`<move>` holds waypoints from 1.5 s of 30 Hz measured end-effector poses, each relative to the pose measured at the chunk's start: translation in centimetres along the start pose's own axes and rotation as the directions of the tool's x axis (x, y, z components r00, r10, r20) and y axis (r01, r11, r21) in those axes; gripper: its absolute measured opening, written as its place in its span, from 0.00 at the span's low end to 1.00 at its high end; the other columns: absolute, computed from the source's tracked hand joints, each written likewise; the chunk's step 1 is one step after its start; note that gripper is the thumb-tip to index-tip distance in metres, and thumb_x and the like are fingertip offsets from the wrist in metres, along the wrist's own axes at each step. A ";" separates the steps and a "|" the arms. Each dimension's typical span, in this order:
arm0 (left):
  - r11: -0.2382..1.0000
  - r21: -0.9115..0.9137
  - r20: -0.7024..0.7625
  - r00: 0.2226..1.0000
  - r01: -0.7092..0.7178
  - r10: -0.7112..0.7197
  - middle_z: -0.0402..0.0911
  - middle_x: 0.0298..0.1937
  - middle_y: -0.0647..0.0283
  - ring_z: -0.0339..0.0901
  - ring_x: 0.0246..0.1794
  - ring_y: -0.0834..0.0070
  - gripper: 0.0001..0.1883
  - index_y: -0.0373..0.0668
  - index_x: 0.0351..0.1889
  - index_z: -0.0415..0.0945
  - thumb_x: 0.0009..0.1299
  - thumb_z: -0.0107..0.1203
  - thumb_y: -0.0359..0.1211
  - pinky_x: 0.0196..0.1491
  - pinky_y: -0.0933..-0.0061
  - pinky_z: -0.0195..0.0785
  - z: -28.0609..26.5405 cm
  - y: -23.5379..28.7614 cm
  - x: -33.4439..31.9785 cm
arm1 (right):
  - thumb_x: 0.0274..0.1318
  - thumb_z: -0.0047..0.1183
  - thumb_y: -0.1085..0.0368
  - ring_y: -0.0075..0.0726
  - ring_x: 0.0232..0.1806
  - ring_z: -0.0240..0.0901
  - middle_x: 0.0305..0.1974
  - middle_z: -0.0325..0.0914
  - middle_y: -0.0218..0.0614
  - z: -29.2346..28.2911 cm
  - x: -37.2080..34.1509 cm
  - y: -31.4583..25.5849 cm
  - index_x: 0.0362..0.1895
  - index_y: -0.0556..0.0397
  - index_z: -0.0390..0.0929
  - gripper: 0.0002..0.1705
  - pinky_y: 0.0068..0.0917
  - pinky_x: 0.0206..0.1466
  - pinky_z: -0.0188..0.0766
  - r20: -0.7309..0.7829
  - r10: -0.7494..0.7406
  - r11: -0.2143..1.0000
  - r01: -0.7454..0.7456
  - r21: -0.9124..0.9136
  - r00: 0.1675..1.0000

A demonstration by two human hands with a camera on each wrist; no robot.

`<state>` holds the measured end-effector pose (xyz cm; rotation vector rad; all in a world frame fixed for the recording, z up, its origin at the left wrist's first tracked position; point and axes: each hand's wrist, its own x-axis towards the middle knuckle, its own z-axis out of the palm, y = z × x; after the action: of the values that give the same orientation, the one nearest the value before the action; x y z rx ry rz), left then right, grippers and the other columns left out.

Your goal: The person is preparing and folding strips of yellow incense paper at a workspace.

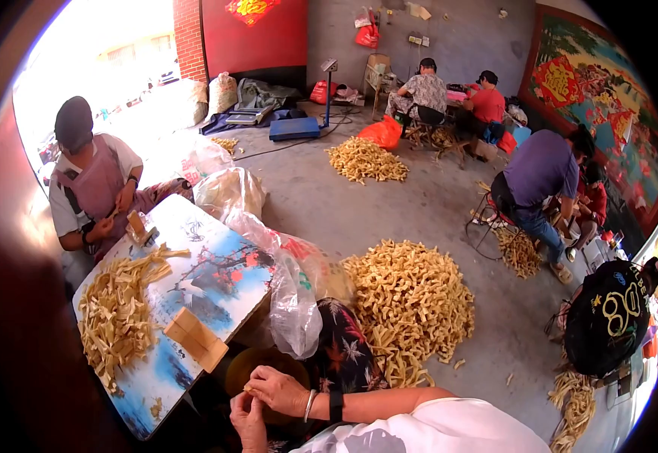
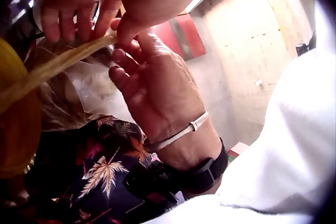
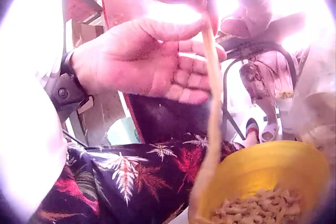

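Near the leaf-print lap [image 3: 126, 174], left hand [image 1: 249, 423] and right hand [image 1: 279, 390] close together, fingertips of both pinching one pale strip [image 3: 213, 108]; strip hangs down near yellow bowl [image 3: 278, 154].

From above, the head camera looks forward and down over a wide sweep of floor [image 1: 306, 200], the table [image 1: 208, 245] at left, the right hand [image 1: 283, 391] and left hand [image 1: 249, 424] at the bottom. The left wrist camera faces the right hand up close; the right wrist camera, similarly near, faces the left. Both wrist views share the strip [image 3: 213, 92], yellow bowl [image 3: 262, 163] and patterned trousers [image 3: 142, 174].
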<state>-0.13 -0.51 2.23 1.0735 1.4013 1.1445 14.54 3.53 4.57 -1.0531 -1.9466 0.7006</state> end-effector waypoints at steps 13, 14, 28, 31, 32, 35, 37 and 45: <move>0.957 -0.072 0.242 0.936 0.282 -0.257 0.82 0.37 0.60 0.81 0.32 0.73 0.05 0.36 0.42 0.79 0.70 0.55 0.26 0.34 0.72 0.74 0.1 1.7 0.5 | 0.57 0.54 0.68 0.57 0.35 0.76 0.30 0.75 0.46 -1.4 -2.8 -2.1 0.37 0.54 0.70 0.07 0.42 0.37 0.74 -0.026 -0.026 0.988 0.030 0.152 0.999; 0.970 0.222 0.224 0.962 0.102 -0.152 0.81 0.33 0.59 0.80 0.30 0.71 0.05 0.36 0.41 0.78 0.69 0.54 0.25 0.33 0.71 0.72 -0.2 2.5 0.5 | 0.63 0.51 0.66 0.54 0.37 0.76 0.35 0.77 0.45 -1.7 -2.6 -1.8 0.38 0.53 0.72 0.04 0.40 0.38 0.73 -0.095 -0.064 0.993 0.073 0.094 0.993; 0.375 0.763 0.266 0.785 -0.526 0.559 0.75 0.39 0.50 0.77 0.34 0.53 0.11 0.36 0.43 0.76 0.63 0.54 0.22 0.33 0.60 0.73 1.9 5.7 0.5 | 0.67 0.51 0.58 0.32 0.37 0.79 0.34 0.81 0.36 -0.8 -0.8 0.3 0.45 0.55 0.76 0.13 0.27 0.41 0.73 0.245 0.472 0.670 -0.526 0.525 0.847; 0.488 0.709 0.233 0.822 -0.509 0.519 0.75 0.38 0.51 0.77 0.34 0.53 0.12 0.36 0.45 0.76 0.63 0.54 0.21 0.33 0.61 0.72 1.5 5.5 0.8 | 0.66 0.51 0.58 0.36 0.41 0.80 0.39 0.82 0.41 -0.3 -1.3 0.6 0.46 0.56 0.77 0.15 0.30 0.46 0.74 0.179 0.366 0.790 -0.407 0.459 0.913; 0.562 0.650 0.210 0.832 -0.511 0.513 0.75 0.38 0.51 0.77 0.35 0.53 0.10 0.36 0.43 0.76 0.64 0.53 0.21 0.34 0.62 0.71 1.6 5.3 0.9 | 0.67 0.51 0.58 0.36 0.41 0.80 0.38 0.82 0.42 -0.1 -1.3 0.9 0.46 0.57 0.77 0.15 0.30 0.46 0.74 0.165 0.377 0.789 -0.409 0.458 0.911; 0.701 0.533 0.181 0.873 -0.474 0.452 0.74 0.38 0.51 0.76 0.35 0.53 0.08 0.35 0.41 0.76 0.65 0.51 0.20 0.36 0.63 0.71 1.9 6.0 -0.1 | 0.69 0.49 0.57 0.28 0.40 0.78 0.39 0.82 0.32 0.7 -1.1 2.0 0.46 0.54 0.78 0.14 0.26 0.43 0.73 0.255 0.482 0.653 -0.537 0.534 0.838; 0.718 0.510 0.175 0.874 -0.474 0.452 0.74 0.38 0.51 0.76 0.35 0.54 0.08 0.35 0.42 0.76 0.66 0.51 0.20 0.36 0.64 0.71 2.1 6.1 -0.4 | 0.69 0.48 0.57 0.24 0.40 0.76 0.39 0.81 0.25 0.2 -0.7 1.4 0.46 0.50 0.78 0.12 0.22 0.42 0.72 0.507 0.551 0.309 -0.726 0.614 0.663; 0.753 0.480 -0.022 0.852 -0.451 0.524 0.73 0.33 0.59 0.72 0.30 0.71 0.07 0.36 0.44 0.73 0.69 0.55 0.23 0.34 0.74 0.67 1.6 4.4 -0.5 | 0.70 0.47 0.55 0.20 0.38 0.72 0.39 0.76 0.20 -0.3 0.6 0.2 0.44 0.48 0.75 0.12 0.22 0.42 0.75 0.454 0.533 0.324 -0.668 0.670 0.714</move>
<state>1.74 -0.15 6.58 1.8112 1.6116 1.3163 14.69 4.21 4.80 -1.0960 -0.9718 1.9378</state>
